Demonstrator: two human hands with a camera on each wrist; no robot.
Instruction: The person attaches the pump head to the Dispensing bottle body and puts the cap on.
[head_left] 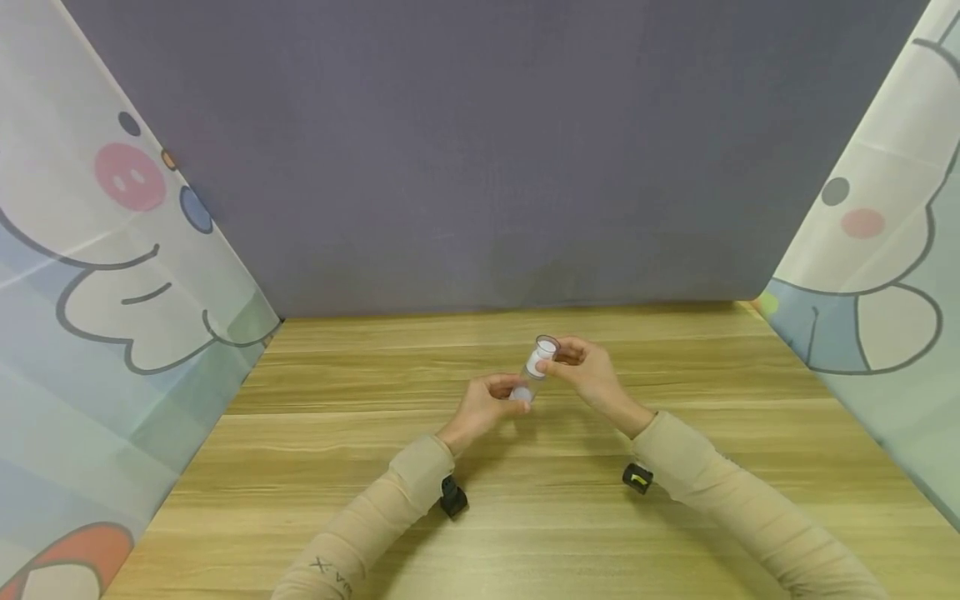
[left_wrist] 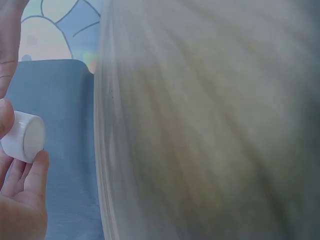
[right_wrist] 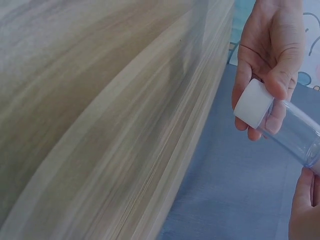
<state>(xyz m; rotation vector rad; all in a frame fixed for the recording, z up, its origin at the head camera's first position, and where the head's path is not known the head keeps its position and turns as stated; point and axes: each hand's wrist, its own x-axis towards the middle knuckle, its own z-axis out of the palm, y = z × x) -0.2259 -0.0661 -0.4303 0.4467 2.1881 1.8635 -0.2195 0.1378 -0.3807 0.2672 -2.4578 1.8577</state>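
A clear cylindrical bottle (right_wrist: 295,131) with a white screw cap (right_wrist: 253,103) is held between both hands, slanting above the table with its cap end lower. My left hand (head_left: 482,406) grips the white cap, thumb on one side and fingers on the other; its fingers (left_wrist: 36,177) show against the cap in the left wrist view. My right hand (head_left: 596,375) holds the upper part of the clear bottle, where white shows at the thumb in the head view. Only part of the right hand appears at the lower right edge of the right wrist view.
Below the hands spreads a wood-grain table (head_left: 337,525). A dark grey-blue panel (head_left: 487,167) rises behind it, and cartoon-printed sheets (head_left: 127,267) stand along both sides. Small black devices (head_left: 452,497) sit by both wrists.
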